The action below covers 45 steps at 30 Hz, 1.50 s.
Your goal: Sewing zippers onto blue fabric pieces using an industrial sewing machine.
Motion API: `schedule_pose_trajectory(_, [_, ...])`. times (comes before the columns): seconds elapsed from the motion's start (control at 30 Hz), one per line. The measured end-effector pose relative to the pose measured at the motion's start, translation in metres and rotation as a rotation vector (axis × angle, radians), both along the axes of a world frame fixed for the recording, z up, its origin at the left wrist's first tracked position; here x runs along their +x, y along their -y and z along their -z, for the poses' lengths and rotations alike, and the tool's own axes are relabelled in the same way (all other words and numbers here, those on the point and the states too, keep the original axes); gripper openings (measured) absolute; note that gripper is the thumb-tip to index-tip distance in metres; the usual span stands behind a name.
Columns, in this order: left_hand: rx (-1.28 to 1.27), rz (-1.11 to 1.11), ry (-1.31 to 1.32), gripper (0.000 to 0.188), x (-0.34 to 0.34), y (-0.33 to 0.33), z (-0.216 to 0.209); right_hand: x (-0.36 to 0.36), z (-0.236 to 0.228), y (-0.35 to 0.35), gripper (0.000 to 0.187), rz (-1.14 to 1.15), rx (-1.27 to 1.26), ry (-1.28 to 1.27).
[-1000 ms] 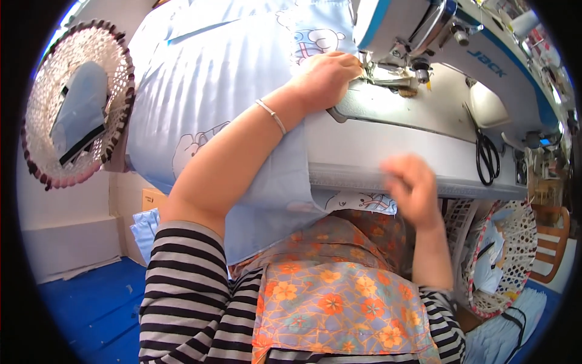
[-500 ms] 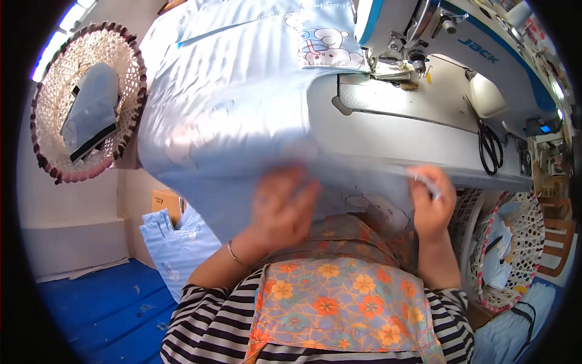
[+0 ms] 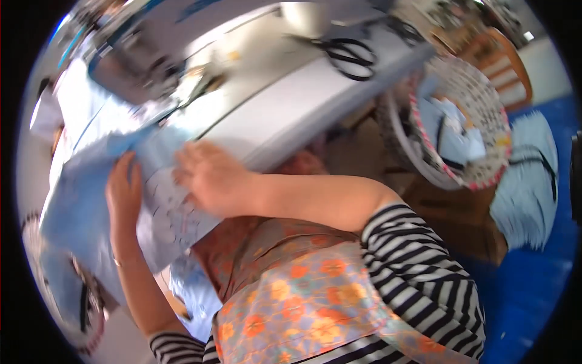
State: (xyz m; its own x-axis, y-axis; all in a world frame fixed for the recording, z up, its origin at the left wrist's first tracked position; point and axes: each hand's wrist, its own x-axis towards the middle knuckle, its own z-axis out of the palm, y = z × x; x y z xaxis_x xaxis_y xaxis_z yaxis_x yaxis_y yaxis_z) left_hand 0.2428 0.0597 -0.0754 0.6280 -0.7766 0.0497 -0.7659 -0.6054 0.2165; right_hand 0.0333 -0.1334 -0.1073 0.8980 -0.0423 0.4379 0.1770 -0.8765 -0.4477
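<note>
Blue fabric [image 3: 82, 203] | left grip [image 3: 124, 188]: touching, straight-fingered | right grip [image 3: 215, 176]: touching, seemingly half-curled

Black scissors [image 3: 351, 59] lie near the top, a pink-rimmed basket [image 3: 470, 79] sits near a wooden chair [image 3: 522, 76], and a dark-strapped pale-blue bundle [image 3: 526, 188] lies beside it.

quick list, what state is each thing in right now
Blue cloth: rumpled, hanging partly off the table
Left hand: on the blue cloth, fingers extended
Right hand: blurred, at the blue cloth; grip unclear
Scissors: lying on the table
Right basket: holding cloth pieces
Cloth bundle: tied
Sewing machine: blurred, running or not unclear
</note>
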Motion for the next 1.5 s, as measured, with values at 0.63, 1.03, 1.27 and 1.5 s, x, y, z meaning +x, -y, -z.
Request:
schedule_pose_trajectory(0.63, [-0.092,0.063,0.137,0.049,-0.057,0.054,0.011,-0.469,0.155,0.406,0.035,1.387,1.149,-0.673])
schedule_pose_trajectory(1.03, [-0.286,0.047,0.102,0.048,-0.067,0.042,0.006,-0.314,-0.047,0.301,0.029,0.653,1.239,0.646])
schedule_pose_trajectory(1.27, [-0.621,-0.014,-0.387,0.037,-0.051,0.035,0.008,-0.121,-0.103,0.114,0.011,-0.050,0.950,0.265])
schedule_pose_trajectory(1.5, [-1.025,-0.012,-1.208,0.045,-0.052,0.027,-0.009,0.017,-0.060,0.016,0.029,-0.123,0.214,0.279])
